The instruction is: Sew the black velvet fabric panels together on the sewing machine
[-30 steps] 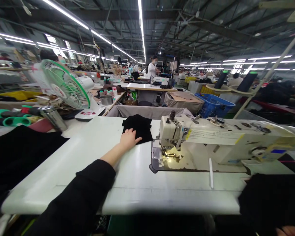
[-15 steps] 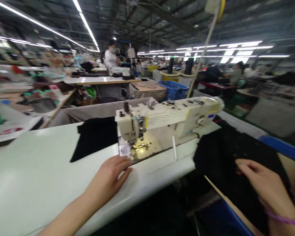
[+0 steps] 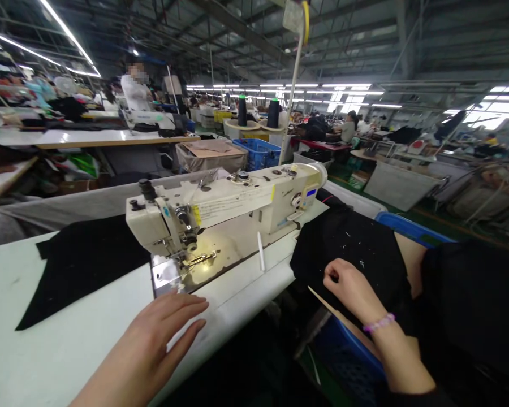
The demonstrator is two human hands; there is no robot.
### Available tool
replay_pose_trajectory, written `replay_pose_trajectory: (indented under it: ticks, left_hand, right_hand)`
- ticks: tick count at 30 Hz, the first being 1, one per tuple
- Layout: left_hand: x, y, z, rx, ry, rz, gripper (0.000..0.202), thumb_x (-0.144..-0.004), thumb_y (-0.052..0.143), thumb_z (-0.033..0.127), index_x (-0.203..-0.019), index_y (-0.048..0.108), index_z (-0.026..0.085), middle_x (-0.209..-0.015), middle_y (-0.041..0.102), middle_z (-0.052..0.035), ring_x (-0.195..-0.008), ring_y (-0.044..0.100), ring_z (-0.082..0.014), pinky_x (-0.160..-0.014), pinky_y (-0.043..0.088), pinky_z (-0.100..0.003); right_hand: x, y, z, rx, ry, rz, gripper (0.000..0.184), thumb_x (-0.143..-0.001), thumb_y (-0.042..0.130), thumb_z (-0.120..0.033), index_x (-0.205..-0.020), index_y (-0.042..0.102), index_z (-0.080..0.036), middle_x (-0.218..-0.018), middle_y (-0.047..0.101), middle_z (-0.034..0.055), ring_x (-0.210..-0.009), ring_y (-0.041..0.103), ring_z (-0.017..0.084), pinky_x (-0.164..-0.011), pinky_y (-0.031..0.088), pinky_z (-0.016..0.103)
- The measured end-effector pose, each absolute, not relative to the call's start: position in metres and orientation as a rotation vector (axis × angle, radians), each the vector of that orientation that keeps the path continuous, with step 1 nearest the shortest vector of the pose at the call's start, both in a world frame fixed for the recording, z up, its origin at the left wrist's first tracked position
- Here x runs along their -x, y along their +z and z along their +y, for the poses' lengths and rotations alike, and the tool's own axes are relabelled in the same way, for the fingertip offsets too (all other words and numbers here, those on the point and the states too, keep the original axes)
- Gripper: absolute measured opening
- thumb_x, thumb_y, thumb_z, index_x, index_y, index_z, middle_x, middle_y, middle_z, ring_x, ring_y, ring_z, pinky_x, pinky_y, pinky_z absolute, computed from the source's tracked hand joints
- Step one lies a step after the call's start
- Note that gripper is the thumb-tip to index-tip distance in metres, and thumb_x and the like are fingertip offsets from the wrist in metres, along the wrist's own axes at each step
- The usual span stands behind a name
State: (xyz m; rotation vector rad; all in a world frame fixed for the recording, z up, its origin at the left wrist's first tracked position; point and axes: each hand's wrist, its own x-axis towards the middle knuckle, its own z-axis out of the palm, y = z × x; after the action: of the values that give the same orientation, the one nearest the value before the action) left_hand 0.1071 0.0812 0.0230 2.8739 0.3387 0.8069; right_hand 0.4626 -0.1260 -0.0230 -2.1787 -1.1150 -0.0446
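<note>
My left hand point(image 3: 152, 333) is open, palm down at the front edge of the white sewing table point(image 3: 8, 282), its fingers just before the metal needle plate. Beyond it stands a cream sewing machine point(image 3: 233, 198). Over a black fabric piece point(image 3: 348, 234) flecked with white bits, my right hand point(image 3: 352, 285) is closed in a pinch. What lies between its fingertips, if anything, cannot be made out. Another black fabric piece point(image 3: 89, 257) lies left of the machine head. A white pen-like stick point(image 3: 261, 251) rests on the machine bed's front edge.
A blue crate point(image 3: 348, 339) stands under the fabric at right, with a wooden strip point(image 3: 335, 311) by it. Dark cloth point(image 3: 475, 305) fills the far right. Behind the machine are a blue basket point(image 3: 258, 152), thread cones point(image 3: 242, 110) and a standing person point(image 3: 136, 90).
The view has turned right, so the machine appears further left. My right hand has moved left across the black fabric, still pinched. My left hand's fingers have spread and sit nearer me.
</note>
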Motion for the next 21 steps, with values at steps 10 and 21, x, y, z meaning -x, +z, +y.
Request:
replay_pose_trajectory:
  ticks: [10, 21]
  left_hand:
    - [-0.093, 0.017, 0.084, -2.978, 0.720, 0.341, 0.026, -0.093, 0.060, 0.044, -0.109, 0.074, 0.028, -0.106, 0.079, -0.0027, -0.094, 0.075, -0.0229, -0.090, 0.061, -0.034]
    - [-0.104, 0.025, 0.077, -2.943, 0.846, 0.312, 0.028, -0.095, 0.056, 0.046, -0.107, 0.074, 0.027, -0.104, 0.079, -0.0026, -0.096, 0.075, -0.0220, -0.095, 0.059, -0.034]
  right_hand:
    - [-0.480, -0.001, -0.144, 2.107, -0.309, -0.819, 0.025, -0.077, 0.047, -0.041, -0.077, 0.064, -0.023, -0.078, 0.069, 0.0058, -0.067, 0.063, 0.022, -0.063, 0.047, 0.031]
    - [-0.502, 0.015, -0.152, 2.064, -0.406, -0.537, 0.029, -0.069, 0.057, -0.046, -0.075, 0.069, -0.020, -0.073, 0.070, 0.0079, -0.065, 0.063, 0.025, -0.065, 0.049, 0.037]
